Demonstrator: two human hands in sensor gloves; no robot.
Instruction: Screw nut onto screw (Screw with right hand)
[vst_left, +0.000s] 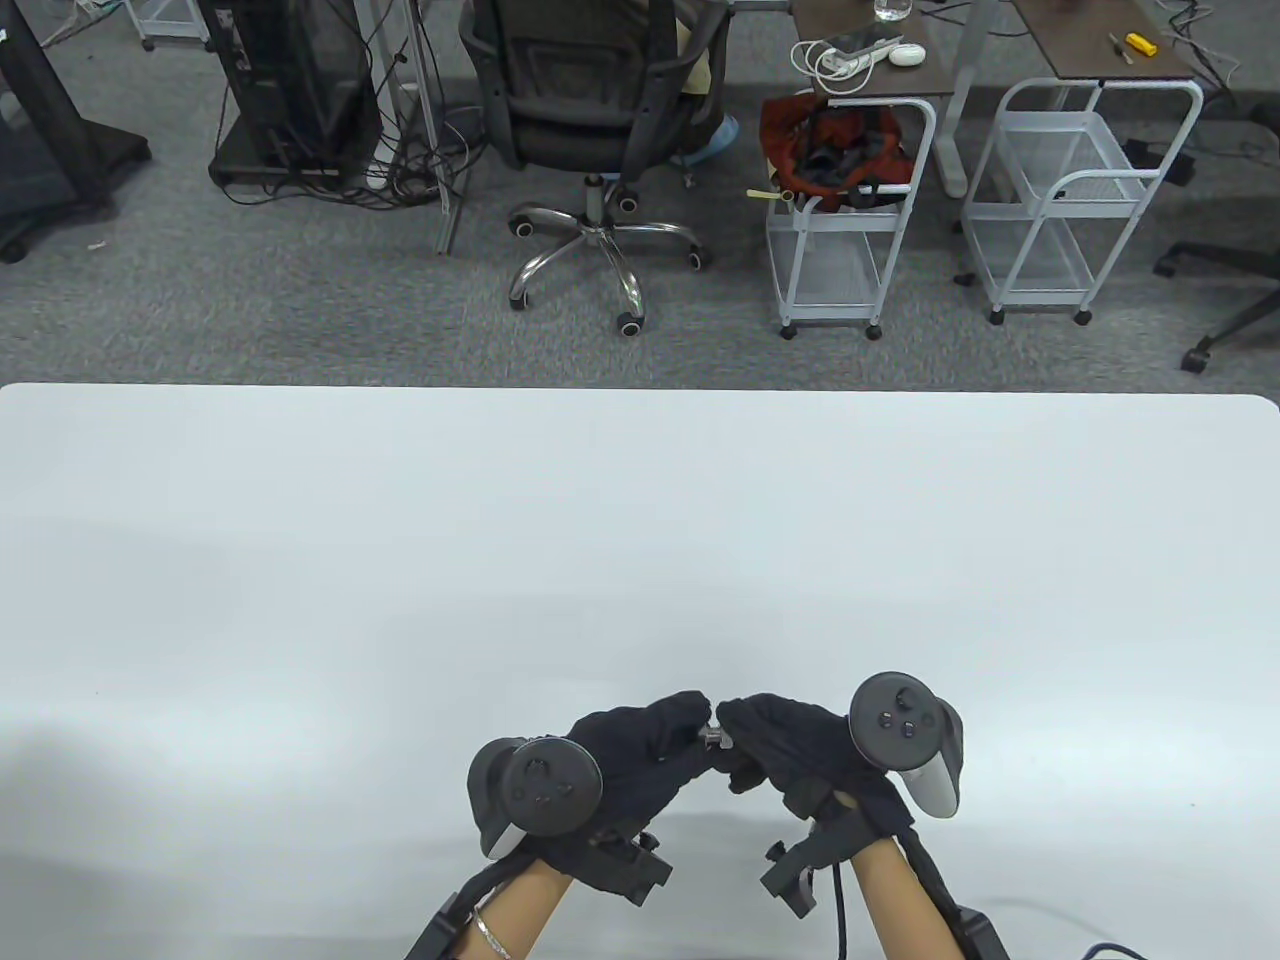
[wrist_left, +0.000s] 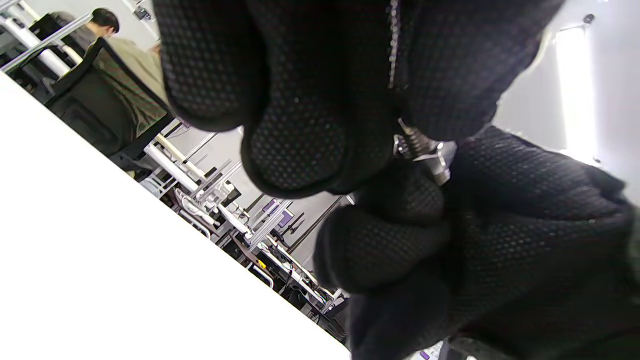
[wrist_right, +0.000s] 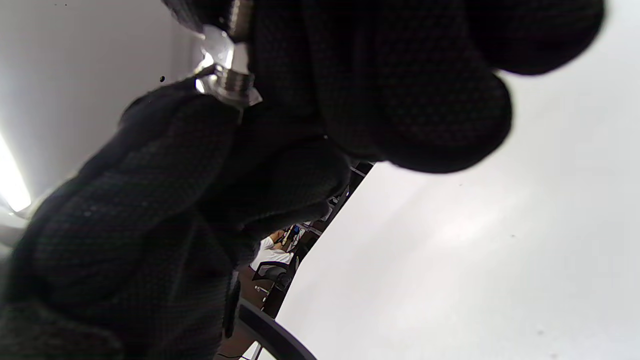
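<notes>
Both gloved hands meet low in the middle of the white table (vst_left: 640, 520), held just above it. A small metal screw (vst_left: 712, 737) with a nut on it bridges their fingertips. My left hand (vst_left: 693, 728) pinches the threaded screw (wrist_left: 411, 138); its fingers (wrist_left: 300, 145) hide most of the shaft. My right hand (vst_left: 730, 735) pinches the hex nut (wrist_left: 439, 161) at the screw's other end. In the right wrist view, the shiny nut (wrist_right: 220, 47) sits by the right fingers (wrist_right: 400, 100) and the thread (wrist_right: 232, 86) runs into the left glove (wrist_right: 150, 190).
The white table's far edge (vst_left: 640, 388) borders grey carpet. Beyond it stand an office chair (vst_left: 600, 120) and two white wire carts (vst_left: 850, 230). Nothing else lies on the table in these views.
</notes>
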